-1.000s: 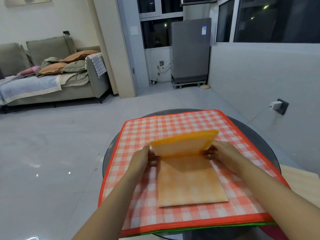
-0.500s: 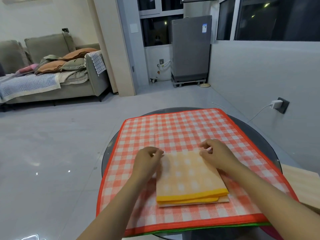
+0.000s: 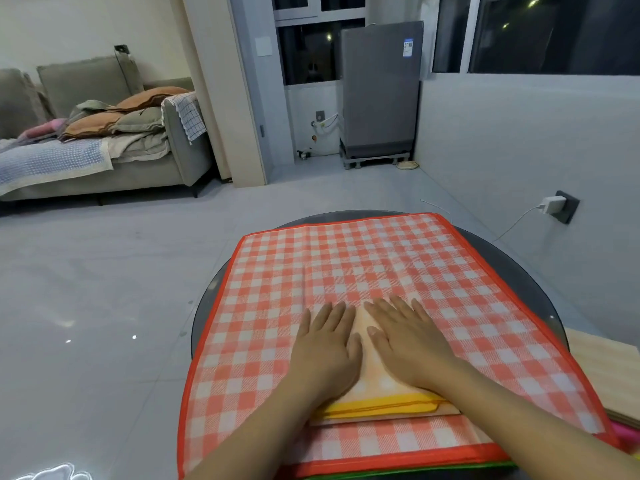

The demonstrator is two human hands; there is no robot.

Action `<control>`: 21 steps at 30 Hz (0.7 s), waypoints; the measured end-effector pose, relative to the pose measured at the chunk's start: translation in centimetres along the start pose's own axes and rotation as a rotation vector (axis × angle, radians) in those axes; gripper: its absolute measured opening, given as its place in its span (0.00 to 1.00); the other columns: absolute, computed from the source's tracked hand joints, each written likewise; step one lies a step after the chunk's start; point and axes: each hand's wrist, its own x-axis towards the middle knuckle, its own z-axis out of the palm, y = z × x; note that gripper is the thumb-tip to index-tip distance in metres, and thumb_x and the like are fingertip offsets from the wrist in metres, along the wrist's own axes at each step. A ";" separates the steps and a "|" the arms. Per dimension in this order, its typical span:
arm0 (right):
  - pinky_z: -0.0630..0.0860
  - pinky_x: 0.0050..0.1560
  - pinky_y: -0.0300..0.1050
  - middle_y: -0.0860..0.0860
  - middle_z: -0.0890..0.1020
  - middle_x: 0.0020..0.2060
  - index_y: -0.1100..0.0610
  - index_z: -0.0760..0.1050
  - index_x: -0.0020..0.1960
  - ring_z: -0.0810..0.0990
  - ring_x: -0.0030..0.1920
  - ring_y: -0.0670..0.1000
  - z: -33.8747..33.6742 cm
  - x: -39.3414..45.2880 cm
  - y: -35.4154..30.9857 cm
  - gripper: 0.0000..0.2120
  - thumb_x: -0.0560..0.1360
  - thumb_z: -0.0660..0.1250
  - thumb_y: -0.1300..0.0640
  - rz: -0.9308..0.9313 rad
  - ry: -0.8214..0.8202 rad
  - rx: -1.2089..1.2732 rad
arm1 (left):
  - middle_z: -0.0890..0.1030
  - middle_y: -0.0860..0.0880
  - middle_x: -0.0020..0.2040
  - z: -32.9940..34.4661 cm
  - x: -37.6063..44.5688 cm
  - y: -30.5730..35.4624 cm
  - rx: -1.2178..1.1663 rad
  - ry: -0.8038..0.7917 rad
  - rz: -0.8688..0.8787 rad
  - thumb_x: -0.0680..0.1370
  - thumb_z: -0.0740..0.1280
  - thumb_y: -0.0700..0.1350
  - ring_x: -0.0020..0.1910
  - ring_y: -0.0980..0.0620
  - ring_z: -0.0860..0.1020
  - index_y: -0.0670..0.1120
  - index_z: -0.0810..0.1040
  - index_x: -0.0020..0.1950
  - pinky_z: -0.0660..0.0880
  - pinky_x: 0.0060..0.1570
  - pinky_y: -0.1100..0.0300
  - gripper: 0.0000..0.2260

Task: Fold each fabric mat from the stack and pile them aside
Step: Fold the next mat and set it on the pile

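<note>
The folded mat (image 3: 384, 401), yellow-edged, lies on the near middle of the red check mat (image 3: 398, 265), which tops the stack (image 3: 408, 471) on the round table (image 3: 540, 292). Both hands lie flat on the folded mat, side by side. The left hand (image 3: 327, 348) and right hand (image 3: 407, 336) have fingers straight and slightly spread, palms down, gripping nothing. Their thumbs are just beside each other over the mat's centre line.

Step in hand, as judged: pressing the fold flat before the mat goes aside.

Risks noted:
- The folded layers at the near edge do not line up; a paler layer shows below the yellow band. Pressing now would set that misalignment into the crease.
- Pressure pushed far or sideways could drag the red check mat with it and disturb the stack beneath, whose green edge (image 3: 485, 466) shows at the near right.
- When the hands lift, the fold may spring open if the fabric is stiff.
- No pile of finished mats is plainly in view, so its place cannot be confirmed. A pink edge (image 3: 620, 433) shows at the near right; what it belongs to cannot be told.
</note>
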 end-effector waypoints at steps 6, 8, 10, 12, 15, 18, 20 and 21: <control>0.33 0.73 0.51 0.49 0.41 0.76 0.51 0.39 0.77 0.37 0.75 0.50 -0.3 -0.5 1.2 0.27 0.80 0.38 0.43 0.143 -0.013 -0.025 | 0.42 0.52 0.78 -0.3 -0.8 -1.3 0.002 -0.010 -0.130 0.81 0.40 0.57 0.76 0.52 0.39 0.50 0.42 0.78 0.34 0.74 0.49 0.26; 0.32 0.73 0.51 0.50 0.40 0.76 0.52 0.38 0.76 0.36 0.75 0.50 -0.3 -0.7 1.3 0.28 0.80 0.37 0.43 0.175 -0.014 -0.027 | 0.40 0.50 0.78 -0.5 -1.0 -1.5 0.011 -0.023 -0.159 0.81 0.39 0.58 0.76 0.52 0.38 0.49 0.40 0.78 0.34 0.74 0.48 0.27; 0.32 0.73 0.52 0.51 0.39 0.76 0.54 0.37 0.76 0.35 0.75 0.50 -0.4 -0.7 1.5 0.28 0.80 0.36 0.43 0.216 -0.015 -0.013 | 0.39 0.49 0.78 -0.5 -1.1 -1.5 0.007 -0.018 -0.185 0.81 0.39 0.58 0.76 0.50 0.38 0.48 0.39 0.78 0.34 0.74 0.48 0.28; 0.32 0.73 0.52 0.51 0.38 0.76 0.54 0.36 0.76 0.35 0.75 0.50 -0.3 -0.8 1.8 0.28 0.80 0.36 0.43 0.236 -0.022 -0.002 | 0.40 0.46 0.78 -0.4 -1.2 -1.5 -0.011 -0.019 -0.256 0.81 0.39 0.59 0.77 0.48 0.38 0.45 0.39 0.77 0.36 0.74 0.49 0.30; 0.38 0.74 0.52 0.50 0.43 0.77 0.52 0.40 0.77 0.40 0.76 0.52 -0.2 -0.8 2.0 0.27 0.81 0.39 0.44 0.247 0.018 0.037 | 0.48 0.46 0.78 -0.6 -1.4 -1.5 -0.066 0.065 -0.341 0.81 0.44 0.60 0.77 0.45 0.47 0.44 0.48 0.78 0.44 0.74 0.50 0.30; 0.53 0.71 0.49 0.50 0.60 0.74 0.53 0.56 0.74 0.56 0.73 0.53 -0.7 -0.2 2.2 0.24 0.81 0.46 0.46 0.293 0.137 0.112 | 0.65 0.48 0.72 -1.6 -0.8 -1.8 -0.165 0.204 -0.394 0.80 0.53 0.59 0.71 0.46 0.61 0.47 0.66 0.71 0.58 0.69 0.50 0.24; 0.60 0.66 0.47 0.49 0.68 0.67 0.51 0.65 0.67 0.64 0.67 0.51 -1.4 0.4 2.5 0.18 0.80 0.52 0.46 0.330 0.180 0.194 | 0.72 0.49 0.66 -2.2 0.1 -2.4 -0.312 0.245 -0.459 0.77 0.61 0.59 0.65 0.47 0.68 0.49 0.74 0.65 0.64 0.65 0.51 0.21; 0.61 0.64 0.46 0.49 0.70 0.64 0.51 0.68 0.64 0.65 0.64 0.51 -1.8 0.7 2.6 0.16 0.80 0.55 0.47 0.342 0.189 0.230 | 0.75 0.50 0.62 -2.4 0.5 -2.6 -0.399 0.253 -0.486 0.75 0.65 0.59 0.62 0.49 0.71 0.50 0.76 0.62 0.67 0.63 0.51 0.20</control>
